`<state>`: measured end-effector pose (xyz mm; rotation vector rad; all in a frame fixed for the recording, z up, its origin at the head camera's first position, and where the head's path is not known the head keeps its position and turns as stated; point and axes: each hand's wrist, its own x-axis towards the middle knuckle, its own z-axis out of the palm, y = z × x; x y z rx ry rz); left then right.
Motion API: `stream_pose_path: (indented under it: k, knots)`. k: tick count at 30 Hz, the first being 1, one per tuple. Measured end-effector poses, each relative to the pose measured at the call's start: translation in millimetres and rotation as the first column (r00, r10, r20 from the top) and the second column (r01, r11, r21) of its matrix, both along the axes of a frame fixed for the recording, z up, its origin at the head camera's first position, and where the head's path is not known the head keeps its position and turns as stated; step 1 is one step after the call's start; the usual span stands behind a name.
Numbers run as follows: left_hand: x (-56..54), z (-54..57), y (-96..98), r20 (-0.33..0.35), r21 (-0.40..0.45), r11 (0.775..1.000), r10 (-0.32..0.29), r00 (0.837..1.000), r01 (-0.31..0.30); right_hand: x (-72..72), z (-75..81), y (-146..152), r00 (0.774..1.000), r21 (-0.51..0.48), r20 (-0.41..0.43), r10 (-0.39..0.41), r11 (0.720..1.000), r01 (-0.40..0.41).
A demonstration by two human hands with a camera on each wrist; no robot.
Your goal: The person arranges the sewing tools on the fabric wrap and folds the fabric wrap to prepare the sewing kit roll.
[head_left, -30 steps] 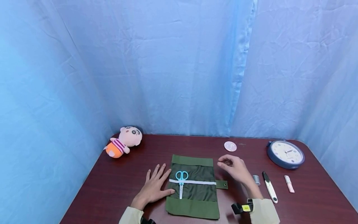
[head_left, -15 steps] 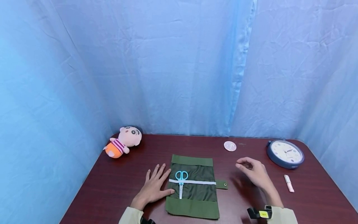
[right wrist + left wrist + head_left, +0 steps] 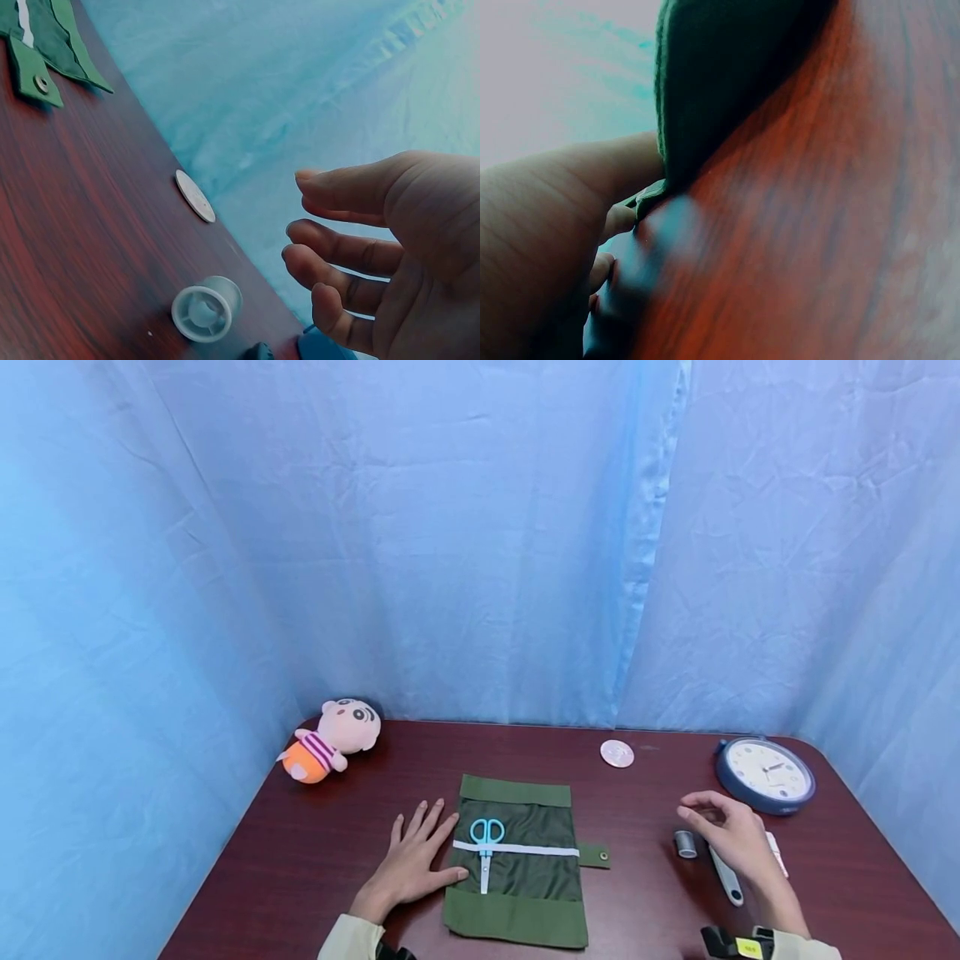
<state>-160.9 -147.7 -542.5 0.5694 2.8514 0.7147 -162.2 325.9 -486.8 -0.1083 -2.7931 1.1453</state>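
My left hand (image 3: 411,862) lies flat with spread fingers at the left edge of an unrolled green fabric tool roll (image 3: 517,920), its thumb on the cloth. Blue-handled scissors (image 3: 486,852) are tucked under the roll's white elastic band (image 3: 543,849). Over on the right, my right hand (image 3: 738,841) is raised above the table, fingers loosely bent and holding nothing. Just left of it stands a grey thread spool (image 3: 685,844), whose hollow end faces the right wrist view. A slim pale-handled tool (image 3: 727,878) lies partly hidden under that hand.
A blue-rimmed clock (image 3: 765,774) sits at the back right, with a small white and pink stick (image 3: 777,853) partly behind the right hand. A pale round disc (image 3: 617,753) lies near the back edge. A plush doll (image 3: 330,741) rests at the back left. Blue curtains surround the table.
My right hand has moved rightward from beside the tool roll, past the spool to above the pale-handled tool. The spool shows again to its left. My left hand has stayed put.
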Motion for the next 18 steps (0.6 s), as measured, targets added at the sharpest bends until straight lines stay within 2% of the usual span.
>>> stream_pose_path:
  k: [11, 18]
  knots:
    - [0.2, 0.3, 0.9, 0.001, -0.004, 1.000, -0.004, 1.000, 0.004, 10.6, -0.5, 17.5, 0.995, 0.098, 0.097, -0.008, 0.995, -0.001]
    - [-0.9, 0.9, -0.5, 0.008, -0.002, 1.000, 0.001, 1.000, -0.001, 15.9, -5.9, 30.3, 1.000, 0.171, -0.012, -0.008, 0.985, 0.010]
